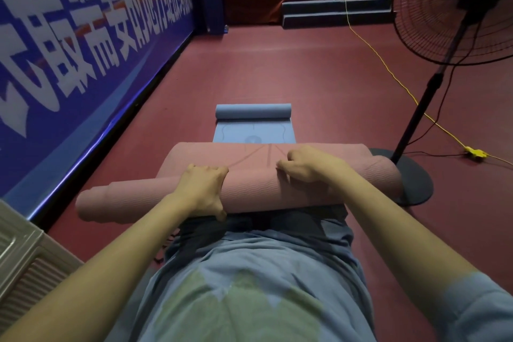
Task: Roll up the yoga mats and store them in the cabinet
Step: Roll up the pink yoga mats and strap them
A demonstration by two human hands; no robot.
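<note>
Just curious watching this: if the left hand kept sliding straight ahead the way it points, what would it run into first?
Probably the flat, unrolled part of the pink mat just past the left hand. Beyond that lies the blue mat, though depth is hard to judge.

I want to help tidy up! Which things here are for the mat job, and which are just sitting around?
For the job:
pink mat, gripped by the left hand and right hand
blue mat, partly rolled

Just there:
standing fan
yellow cable
blue banner
</note>
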